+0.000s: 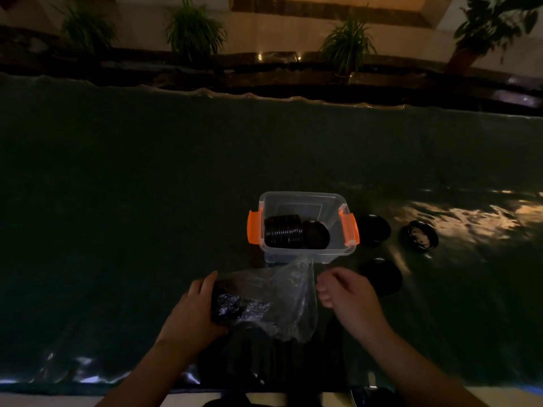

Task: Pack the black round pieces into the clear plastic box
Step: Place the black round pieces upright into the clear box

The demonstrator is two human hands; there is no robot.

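Your left hand [191,312] has its fingers wrapped round a stack of black pieces inside a crinkled clear bag [276,301], the stack's long axis running left to right, low over the table [117,186]. Your right hand [349,298] is loosely curled just beside the bag's open end; whether it pinches the plastic I cannot tell. The clear plastic box [305,254], with orange latches, sits just beyond, a row of black round pieces [283,232] on edge inside. Three loose discs [374,230] lie to its right. Wide open table left and far side. No readable writing.
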